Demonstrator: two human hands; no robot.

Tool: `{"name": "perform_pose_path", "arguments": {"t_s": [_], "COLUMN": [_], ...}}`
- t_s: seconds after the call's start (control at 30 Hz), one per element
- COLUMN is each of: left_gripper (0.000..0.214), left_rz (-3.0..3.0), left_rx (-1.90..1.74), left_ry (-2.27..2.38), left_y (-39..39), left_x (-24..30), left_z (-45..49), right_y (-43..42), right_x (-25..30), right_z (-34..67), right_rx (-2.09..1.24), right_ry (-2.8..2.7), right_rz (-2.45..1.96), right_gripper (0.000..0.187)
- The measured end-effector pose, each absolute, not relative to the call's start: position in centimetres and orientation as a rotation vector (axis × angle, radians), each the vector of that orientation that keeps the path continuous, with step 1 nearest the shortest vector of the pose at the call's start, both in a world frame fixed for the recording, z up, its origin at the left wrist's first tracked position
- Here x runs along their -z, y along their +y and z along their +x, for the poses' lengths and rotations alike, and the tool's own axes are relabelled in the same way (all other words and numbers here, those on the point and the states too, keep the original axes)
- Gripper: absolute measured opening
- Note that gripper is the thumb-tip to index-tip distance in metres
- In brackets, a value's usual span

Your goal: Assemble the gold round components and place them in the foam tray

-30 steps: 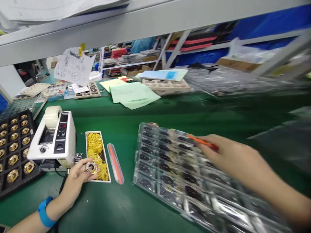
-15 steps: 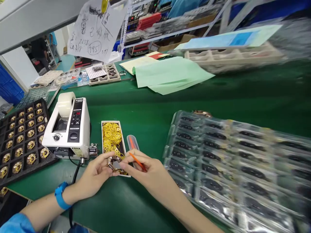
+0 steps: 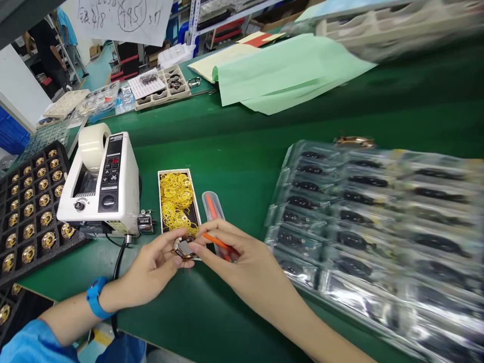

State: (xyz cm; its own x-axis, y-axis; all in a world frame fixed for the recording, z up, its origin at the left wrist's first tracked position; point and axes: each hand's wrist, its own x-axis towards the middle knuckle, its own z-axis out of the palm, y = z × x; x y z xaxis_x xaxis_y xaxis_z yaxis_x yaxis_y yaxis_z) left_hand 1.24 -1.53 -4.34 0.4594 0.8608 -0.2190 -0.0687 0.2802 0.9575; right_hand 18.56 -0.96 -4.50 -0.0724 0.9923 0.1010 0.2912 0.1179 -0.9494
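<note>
At the table (image 3: 232, 156), my left grip (image 3: 153, 269) clasped a round metallic part (image 3: 180, 245) by its edge, thumb and fingers curled about it, over the near end of a box (image 3: 159, 199) of yellow rings (image 3: 174, 189). My right grip (image 3: 242, 259) closed in from the other side, thumb tip at a flat grey piece (image 3: 185, 248) on the part's face, an orange stick (image 3: 219, 242) clasped among the same fingers. Whether the grey piece sat loose or fixed, I could not tell. Good handling here, I judged, called for a steady left hold on the rim alone, light pressure from the right, and the stick angled clear of the face; too hard a squeeze could have tipped the part.

Far left on the surface, a black tray (image 3: 62, 247) carried gold-coloured pieces (image 3: 48, 240) in rows. Beside it stood a white tape dispenser (image 3: 123, 189), its red display reading 36, a small metal counter (image 3: 145, 223) at its right flank. Past the box, a clear case (image 3: 207, 202) showed orange inside, partly hidden by my right grip. To the right, a clear plastic tray (image 3: 329, 222) bore dark oval pieces (image 3: 368, 181), with a ring-like metal item (image 3: 354, 141) just behind.

In the room, a person in dark clothing (image 3: 48, 48) and a person in a blue top (image 3: 67, 28) stood at upper left, by a teal floor (image 3: 99, 71). A handwritten sheet (image 3: 124, 21) showed next, then shelving (image 3: 193, 22); pale green sheets (image 3: 287, 75) lay on the table's far side.
</note>
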Motion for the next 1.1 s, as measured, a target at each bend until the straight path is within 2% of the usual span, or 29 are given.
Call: {"name": "perform_pose_path", "arguments": {"t_s": [0.33,0.53,0.73,0.97,1.1], "left_gripper": [0.047,0.039,0.041,0.037,0.029], "left_rz": [1.109,1.050,1.007,1.018,1.130], "left_rx": [-0.794,-0.893,-0.911,-0.941,-0.959], "left_ry": [0.924,1.007,1.113,1.073,1.056], "left_y": [-1.6,-1.7,-1.6,-1.8,-2.1], "left_x": [4.0,4.6,4.8,4.4,5.1], "left_z": [1.5,2.1,2.3,2.4,2.3], "right_y": [-1.5,-2.3,-2.4,-1.9,-2.0], "right_x": [5.1,6.0,5.9,5.3,5.3], "right_z": [17.9,17.4,17.0,17.5,17.5], "right_rx": [-0.797,-0.481,-0.194,-0.553,-0.610], "right_ry": [-1.589,-1.715,-1.744,-1.774,-1.782], "right_rz": [-1.325,-1.273,-1.306,-1.265,-1.212], "right_gripper": [0.027,0.021,0.018,0.020,0.019]}}
